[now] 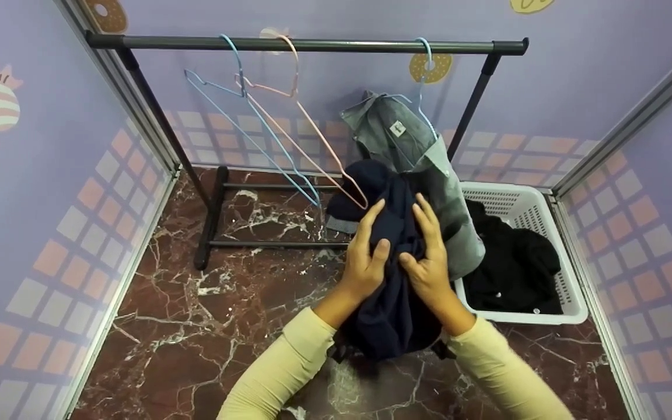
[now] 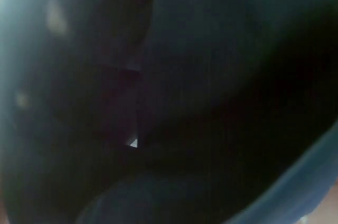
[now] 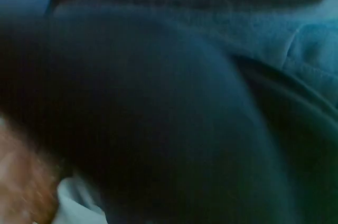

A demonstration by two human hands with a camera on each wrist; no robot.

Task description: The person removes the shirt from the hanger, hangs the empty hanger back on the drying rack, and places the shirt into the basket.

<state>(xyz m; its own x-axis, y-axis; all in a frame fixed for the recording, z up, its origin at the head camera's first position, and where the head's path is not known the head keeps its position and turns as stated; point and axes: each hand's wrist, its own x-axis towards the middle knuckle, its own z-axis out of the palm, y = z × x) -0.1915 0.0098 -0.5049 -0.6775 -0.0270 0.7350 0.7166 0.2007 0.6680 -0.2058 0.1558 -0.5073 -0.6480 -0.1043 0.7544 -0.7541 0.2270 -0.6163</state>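
Both hands hold a bunched navy garment (image 1: pixel 388 227) in front of the rack, at the middle of the head view. My left hand (image 1: pixel 365 265) grips its left side, with the thumb over the cloth. On the other side, my right hand (image 1: pixel 429 265) holds it with the fingers pointing up along the folds. The lower part of the garment hangs between the forearms. Dark cloth fills both wrist views, blurred, and the hands are hidden there. Close beyond the fingers, a pink hanger (image 1: pixel 324 143) overlaps the navy cloth.
A black clothes rack (image 1: pixel 347 45) carries the pink hanger, a blue hanger (image 1: pixel 277 140) and a grey shirt (image 1: pixel 450 216) on another blue hanger. At the right, a white basket (image 1: pixel 572 291) contains black clothing (image 1: pixel 514 268). Patterned walls enclose the marbled floor (image 1: pixel 196 350).
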